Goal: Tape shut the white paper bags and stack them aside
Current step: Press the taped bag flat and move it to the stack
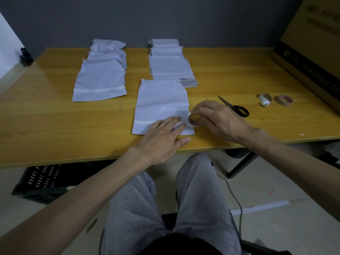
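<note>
Evidently a strip is being laid across the mouth of the white paper bag (161,102), which lies flat on the wooden surface (55,116) directly in front of the person, its folded flap at the near edge. The left hand (161,137) lies on that flap with fingers straight and spread, its grip loose and holding nothing. It presses the fold down, likely so the paper does not shift or spring open while tape goes on. The right hand (217,120) has its grip closed round a small tape roll (196,120) at the bag's near right corner, where a strip run along the flap would naturally end. Whether the tape is joined to the paper there I cannot tell. To the far left sits a stack of taped bags (100,81), the top one showing a pale band across its near end, which reads as the finished pile. Just beyond the working bag is a second stack of bags (169,65), apparently waiting their turn; its near edge almost meets the working bag. Black-handled scissors (235,107) lie just right of the right hand, handy for the cut. Further right are a spent tape core (265,99) and another tape roll (284,101), and a large cardboard box (312,43) crowds the far right end. Nothing stands between the bag and the left pile.
</note>
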Available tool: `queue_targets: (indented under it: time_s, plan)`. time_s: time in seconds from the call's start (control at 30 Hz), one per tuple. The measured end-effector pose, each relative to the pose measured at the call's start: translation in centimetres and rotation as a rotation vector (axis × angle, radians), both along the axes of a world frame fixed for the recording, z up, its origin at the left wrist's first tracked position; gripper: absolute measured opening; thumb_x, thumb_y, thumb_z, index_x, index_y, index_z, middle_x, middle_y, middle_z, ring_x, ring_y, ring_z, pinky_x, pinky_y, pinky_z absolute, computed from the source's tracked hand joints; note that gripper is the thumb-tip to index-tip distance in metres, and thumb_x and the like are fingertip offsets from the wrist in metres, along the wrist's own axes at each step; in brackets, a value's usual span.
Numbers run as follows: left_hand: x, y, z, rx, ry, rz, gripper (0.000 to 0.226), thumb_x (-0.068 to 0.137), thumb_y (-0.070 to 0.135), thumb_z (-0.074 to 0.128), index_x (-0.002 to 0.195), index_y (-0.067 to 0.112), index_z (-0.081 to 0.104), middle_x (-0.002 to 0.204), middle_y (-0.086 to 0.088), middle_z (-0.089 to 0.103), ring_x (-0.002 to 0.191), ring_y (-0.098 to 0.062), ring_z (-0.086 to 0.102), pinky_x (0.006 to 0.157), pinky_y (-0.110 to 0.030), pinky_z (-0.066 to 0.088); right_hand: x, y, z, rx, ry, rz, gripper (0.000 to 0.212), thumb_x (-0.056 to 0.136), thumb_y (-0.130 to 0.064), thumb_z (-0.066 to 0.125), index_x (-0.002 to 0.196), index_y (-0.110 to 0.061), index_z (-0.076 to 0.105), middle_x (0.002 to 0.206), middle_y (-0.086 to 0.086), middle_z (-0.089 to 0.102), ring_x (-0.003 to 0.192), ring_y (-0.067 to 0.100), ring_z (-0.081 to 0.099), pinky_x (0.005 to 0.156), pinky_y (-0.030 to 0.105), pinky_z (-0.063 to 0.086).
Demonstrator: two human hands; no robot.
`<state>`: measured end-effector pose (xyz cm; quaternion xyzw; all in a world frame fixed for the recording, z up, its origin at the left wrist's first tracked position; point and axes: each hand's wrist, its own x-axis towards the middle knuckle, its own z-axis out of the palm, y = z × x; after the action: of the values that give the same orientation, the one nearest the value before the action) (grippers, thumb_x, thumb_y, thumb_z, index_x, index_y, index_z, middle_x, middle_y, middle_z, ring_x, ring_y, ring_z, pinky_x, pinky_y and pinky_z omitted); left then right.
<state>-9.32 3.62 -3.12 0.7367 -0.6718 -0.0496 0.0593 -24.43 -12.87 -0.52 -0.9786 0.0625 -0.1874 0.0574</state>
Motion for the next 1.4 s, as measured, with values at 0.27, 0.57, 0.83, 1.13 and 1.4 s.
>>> queue_targets:
  time_s: [0.27,0.57,0.83,1.13,1.4]
  plan:
    - [-1.6,-0.5,0.4,-0.013,0.032,0.005,0.069,0.099,0.055,0.019,0.152,0.012,0.018,0.160,-0.001,0.016,0.147,-0.012,0.009,0.117,-0.027,0.002,-0.5,0.2,-1.0,0.099,-0.070,-0.038,0.035,0.094,-0.002,0.055,0.127,-0.010,0.060,0.113,0.009,0.062,0.097,0.024,0.062,0.083,0.032,0.051]
    - [-0.9,-0.7,0.7,0.087,0.062,0.001,0.070,0.096,0.059,0.017,0.153,0.019,0.012,0.162,0.005,0.009,0.148,-0.007,0.001,0.121,-0.036,0.000,-0.4,0.3,-1.2,0.143,-0.130,-0.085,0.026,0.090,0.000,0.057,0.115,-0.006,0.063,0.110,0.009,0.066,0.095,0.027,0.065,0.081,0.037,0.053]
    - [-0.7,-0.8,0.6,0.072,0.042,-0.007,0.070,0.095,0.061,0.016,0.154,0.023,0.013,0.161,0.008,0.008,0.147,-0.007,0.001,0.121,-0.039,0.000,-0.3,-0.2,-1.6,0.115,-0.128,-0.071,0.027,0.093,0.000,0.053,0.117,-0.007,0.064,0.111,0.009,0.063,0.095,0.027,0.063,0.080,0.039,0.053]
    - [-1.0,-1.1,0.8,-0.003,-0.013,-0.020,0.068,0.098,0.057,0.017,0.151,0.016,0.026,0.157,0.002,0.023,0.146,-0.012,0.014,0.120,-0.036,0.004,-0.6,-0.4,-1.0,0.030,-0.075,-0.036,0.030,0.094,-0.005,0.049,0.121,-0.007,0.062,0.109,0.012,0.062,0.084,0.033,0.064,0.065,0.044,0.054]
    - [-0.3,-1.4,0.5,0.011,0.033,-0.068,0.066,0.100,0.052,0.021,0.153,0.013,0.017,0.161,0.000,0.013,0.148,-0.013,0.007,0.121,-0.030,0.008,-0.6,-0.5,-0.9,0.008,-0.056,-0.051,0.031,0.094,-0.004,0.048,0.122,-0.008,0.061,0.110,0.012,0.062,0.083,0.035,0.064,0.062,0.045,0.054]
